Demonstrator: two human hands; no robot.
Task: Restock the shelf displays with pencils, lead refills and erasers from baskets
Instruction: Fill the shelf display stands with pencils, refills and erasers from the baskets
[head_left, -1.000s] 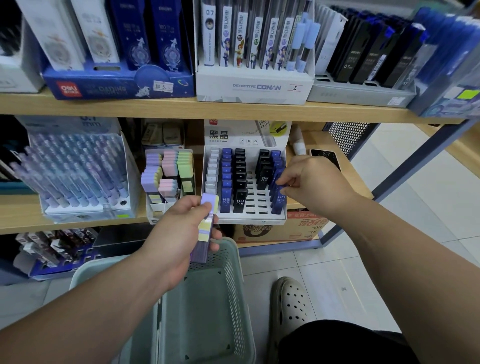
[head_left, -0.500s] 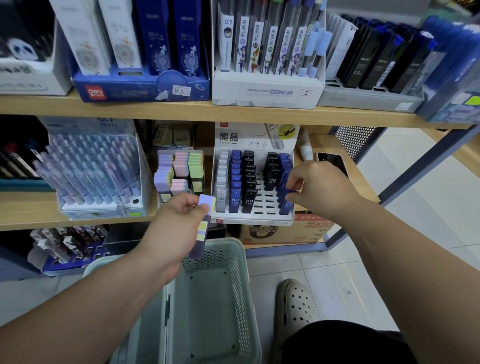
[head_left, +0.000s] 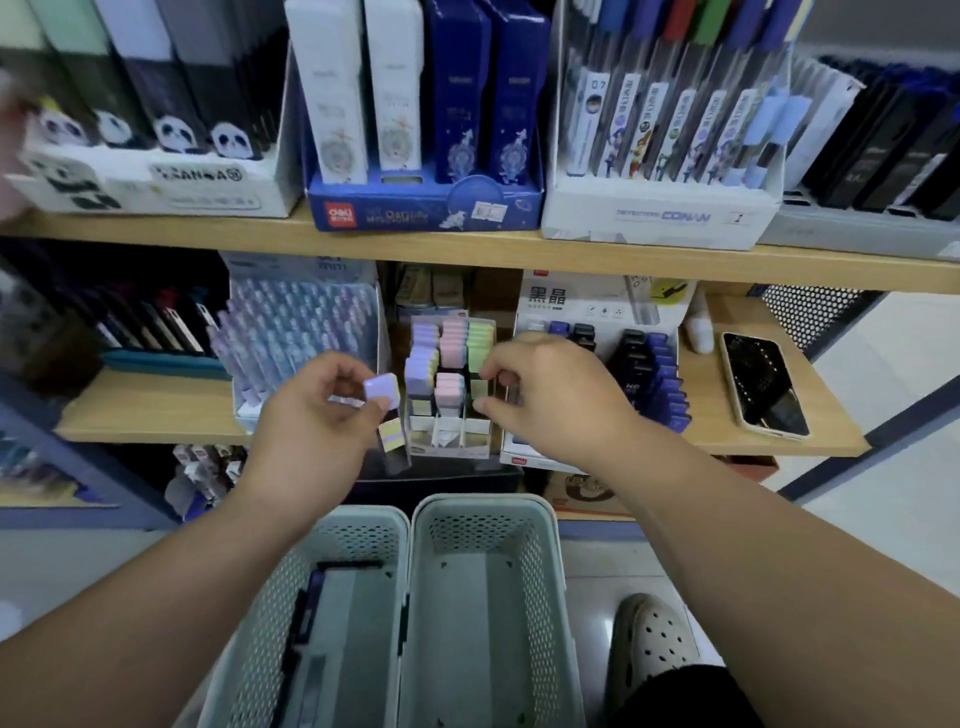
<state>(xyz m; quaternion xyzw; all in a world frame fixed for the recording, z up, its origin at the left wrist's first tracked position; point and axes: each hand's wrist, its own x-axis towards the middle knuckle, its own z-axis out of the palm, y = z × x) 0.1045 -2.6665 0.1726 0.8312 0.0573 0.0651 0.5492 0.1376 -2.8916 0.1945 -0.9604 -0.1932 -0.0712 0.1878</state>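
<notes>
Above two pale-green perforated plastic baskets (head_left: 483, 503), the left hand (head_left: 317, 415) pinches a long pastel-striped eraser pack (head_left: 390, 436). The pack stands upright, lilac end up, just before the clear eraser display (head_left: 452, 439) on the wooden shelf (head_left: 156, 410). The right hand (head_left: 556, 395) curls its fingers at the display's green column; its grip is unclear.

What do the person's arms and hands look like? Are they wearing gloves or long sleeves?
No gloves and no long sleeves. The left hand and the right hand are bare, and no sleeve shows anywhere up to the picture's edge. No watch, ring or bracelet shows on either one.
</notes>
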